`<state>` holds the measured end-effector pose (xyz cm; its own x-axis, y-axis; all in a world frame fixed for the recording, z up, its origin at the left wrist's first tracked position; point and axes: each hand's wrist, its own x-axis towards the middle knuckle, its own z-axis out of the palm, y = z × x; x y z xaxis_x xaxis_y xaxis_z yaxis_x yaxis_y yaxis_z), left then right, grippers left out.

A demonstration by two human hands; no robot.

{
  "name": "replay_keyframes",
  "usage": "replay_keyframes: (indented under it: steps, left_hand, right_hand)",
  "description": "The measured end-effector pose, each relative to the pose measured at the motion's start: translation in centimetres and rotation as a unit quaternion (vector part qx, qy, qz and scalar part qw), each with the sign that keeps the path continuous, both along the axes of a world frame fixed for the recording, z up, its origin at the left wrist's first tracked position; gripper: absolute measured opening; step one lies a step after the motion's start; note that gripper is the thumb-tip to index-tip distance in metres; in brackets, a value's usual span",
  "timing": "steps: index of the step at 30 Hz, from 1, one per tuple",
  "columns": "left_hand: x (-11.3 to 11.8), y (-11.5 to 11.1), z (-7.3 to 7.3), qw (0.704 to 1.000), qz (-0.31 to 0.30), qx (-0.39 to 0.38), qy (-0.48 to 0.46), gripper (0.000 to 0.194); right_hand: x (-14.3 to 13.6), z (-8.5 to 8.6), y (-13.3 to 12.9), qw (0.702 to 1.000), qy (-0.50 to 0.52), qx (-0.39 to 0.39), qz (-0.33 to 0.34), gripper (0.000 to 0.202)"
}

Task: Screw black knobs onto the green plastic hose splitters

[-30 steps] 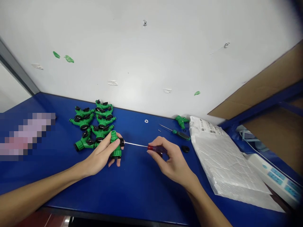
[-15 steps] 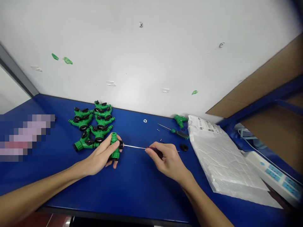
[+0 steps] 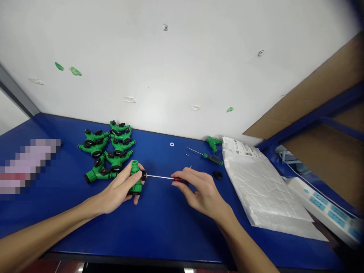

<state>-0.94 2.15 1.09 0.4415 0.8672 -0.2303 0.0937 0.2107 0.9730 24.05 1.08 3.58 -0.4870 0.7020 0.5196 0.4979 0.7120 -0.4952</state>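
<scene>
My left hand (image 3: 121, 188) is closed around a green hose splitter (image 3: 137, 186), with a black knob (image 3: 144, 175) on the side toward my right hand. In my right hand (image 3: 200, 189) is a screwdriver (image 3: 159, 176) with a red handle, held level. Its thin shaft reaches left and the tip meets the black knob. My fingers cover most of the handle. Left of the held piece, several green Y-shaped hose splitters (image 3: 117, 161) with black knobs stand in a cluster.
Toward the wall lie a white ring (image 3: 171, 144), a green-handled screwdriver (image 3: 213, 159), a small screw (image 3: 187, 154), another green splitter (image 3: 212, 143) and a black round part (image 3: 217, 174). A white plastic bag (image 3: 264, 189) and a power strip (image 3: 324, 206) are on the right.
The view has shifted slightly. My right hand's fingers have shifted on the screwdriver, so more of the red handle shows. The splitter stays in my left hand.
</scene>
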Motion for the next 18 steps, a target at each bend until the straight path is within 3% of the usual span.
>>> replay_keyframes:
  steps: [6,11,14,18]
  left_hand:
    - [-0.2,0.0,-0.1,1.0,-0.02,0.021,0.006,0.035]
    - [-0.1,0.6,-0.5,0.996,0.067,0.045,-0.025,0.034]
    - [-0.1,0.7,-0.5,0.995,0.08,0.038,-0.04,0.034]
    - [0.0,0.6,-0.4,0.998,0.054,0.015,-0.029,0.033]
  right_hand:
    - [-0.8,0.2,-0.5,0.992,0.018,-0.111,-0.064,0.024]
    - [-1.5,0.1,-0.9,0.984,0.013,-0.16,-0.071,0.017]
    - [-1.3,-0.1,-0.7,0.99,0.013,-0.126,-0.055,0.011]
    - [-0.6,-0.3,0.2,1.0,0.004,0.024,-0.007,0.008]
